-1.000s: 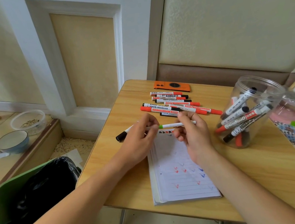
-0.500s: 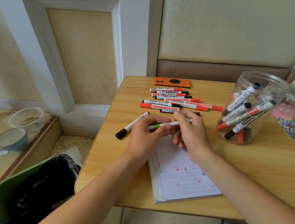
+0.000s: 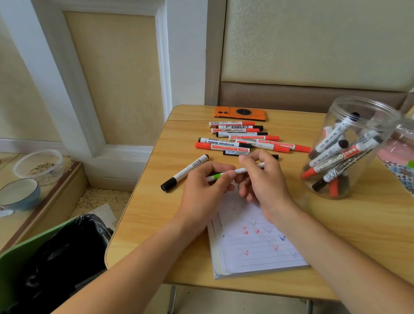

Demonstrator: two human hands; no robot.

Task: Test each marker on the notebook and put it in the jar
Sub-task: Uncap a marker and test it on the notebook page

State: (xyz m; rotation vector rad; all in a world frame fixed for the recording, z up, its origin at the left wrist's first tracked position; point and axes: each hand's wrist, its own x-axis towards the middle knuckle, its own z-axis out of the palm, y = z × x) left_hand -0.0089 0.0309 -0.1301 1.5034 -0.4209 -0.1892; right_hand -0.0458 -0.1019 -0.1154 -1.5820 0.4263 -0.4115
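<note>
You are somewhere in the middle of the job, judging by how things lie: the clear jar [image 3: 347,149], tipped on its side at the right of the table [image 3: 376,224], already holds a fair bundle of markers, and the open notebook [image 3: 256,244] in front of you carries a scatter of red and blue check marks. Plenty is left, though. A loose pile of markers [image 3: 241,140], mostly red-capped with a few black, waits at the far side of the table, just this side of an orange phone [image 3: 241,113], and one black-capped marker [image 3: 185,172] lies alone, apart from the pile, to the left of your hands. The one in hand is a thin white marker with a green band [image 3: 238,171]. You hold it level above the top edge of the notebook, your left hand [image 3: 203,193] pinching the green end between thumb and curled fingers, your right hand [image 3: 264,180] gripping the white barrel the same way, the two hands nearly touching. Whether the cap is on or coming off, the view does not let you tell. The jar stands well to the right of your right hand, its mouth turned up and away from you, so this marker has to be tried on the page before it travels there.
</note>
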